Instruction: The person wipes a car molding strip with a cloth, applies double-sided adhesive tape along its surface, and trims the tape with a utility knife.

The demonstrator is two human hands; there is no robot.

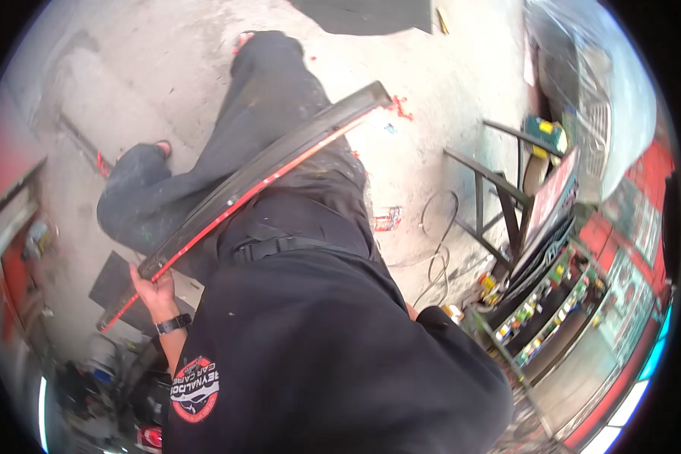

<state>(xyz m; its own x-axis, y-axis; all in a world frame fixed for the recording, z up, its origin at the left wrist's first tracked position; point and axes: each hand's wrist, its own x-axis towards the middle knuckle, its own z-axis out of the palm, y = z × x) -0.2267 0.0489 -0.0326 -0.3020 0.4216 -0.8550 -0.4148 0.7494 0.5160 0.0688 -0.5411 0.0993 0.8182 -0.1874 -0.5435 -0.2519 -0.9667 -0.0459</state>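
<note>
A dark work shirt [295, 340] fills the bottom of the frame, with a round red-and-black car-care patch [195, 390] at lower left. The right sleeve [454, 356] bends at lower right; beside it only a sliver of skin [412, 311] shows, so I cannot tell whether the right hand is open or closed. At left of centre, below a dark wristwatch [173, 324], the left hand [157, 291] is closed around the lower-left part of a long black trim strip [261, 166] with a red edge. The strip slants across the middle of the frame, from lower left to upper right of centre, passing over the dark trousers [272, 91]. A belt [280, 247] with a buckle crosses the waist at centre.

Beyond the body, on the pale concrete floor [431, 91], a dark flat sheet [113, 291] lies behind the left hand, and red scraps [402, 107] lie near the strip's upper end. A thin looped cable [435, 253] lies right of centre.

Farther right stand a dark metal stand [507, 204] and, at lower right, a rack of small containers [545, 310]. A green-and-yellow box [546, 135] sits at upper right, before a car [598, 121] partly under clear plastic sheeting [635, 98]. Another dark mat [363, 13] lies at the top edge.
</note>
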